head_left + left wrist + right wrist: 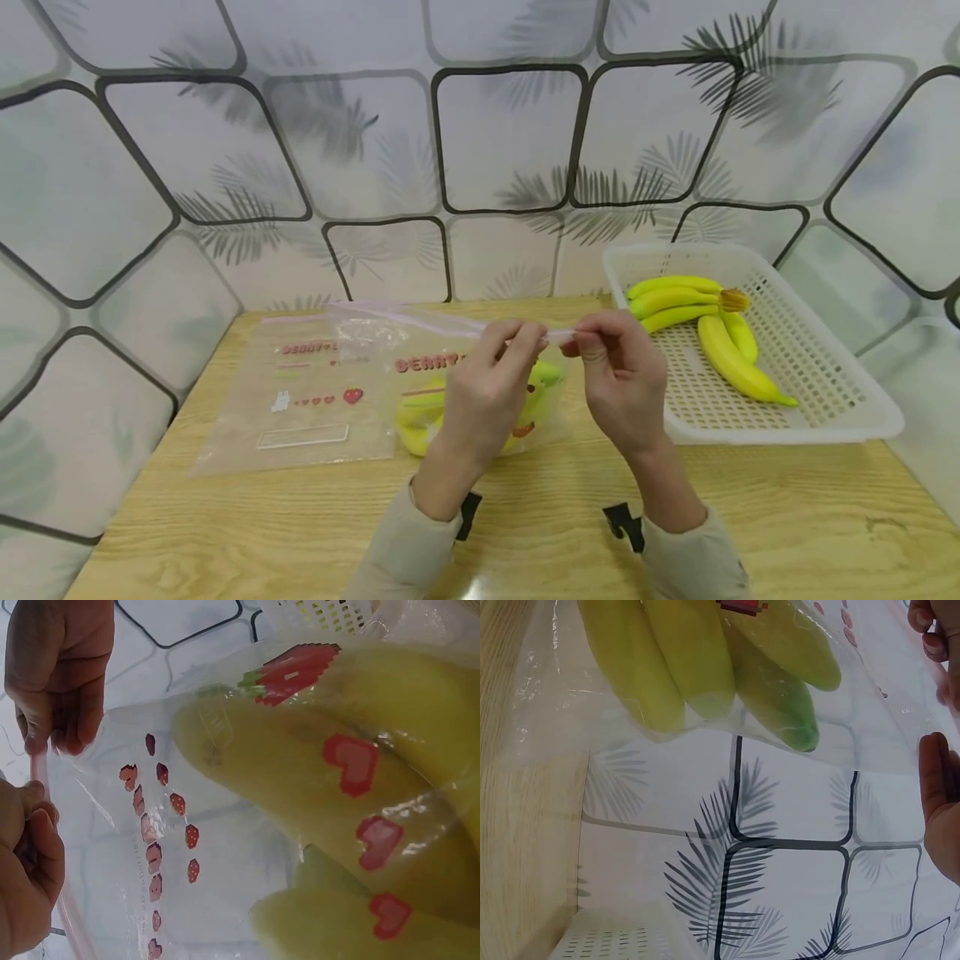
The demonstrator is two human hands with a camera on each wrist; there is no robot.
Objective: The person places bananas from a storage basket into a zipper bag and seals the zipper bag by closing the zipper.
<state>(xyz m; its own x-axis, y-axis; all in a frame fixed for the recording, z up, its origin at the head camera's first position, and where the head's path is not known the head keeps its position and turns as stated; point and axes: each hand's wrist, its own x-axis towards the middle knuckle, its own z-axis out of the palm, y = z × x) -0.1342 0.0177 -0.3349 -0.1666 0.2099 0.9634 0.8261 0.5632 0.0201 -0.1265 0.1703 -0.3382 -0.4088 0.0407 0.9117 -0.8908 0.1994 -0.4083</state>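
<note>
A clear zip bag printed with pink letters, hearts and a strawberry holds a bunch of yellow bananas with greenish tips. My left hand pinches the pink zip strip along the bag's top edge. Close by on the right, my right hand pinches the end of the same strip between thumb and fingers. In the left wrist view the bananas show large through the plastic. The right wrist view has their tips inside the bag, with both hands at the right edge.
A second printed zip bag lies flat on the wooden table at the left, partly under the first. At the right stands a white plastic basket with another bunch of bananas. A patterned cloth wall rises behind.
</note>
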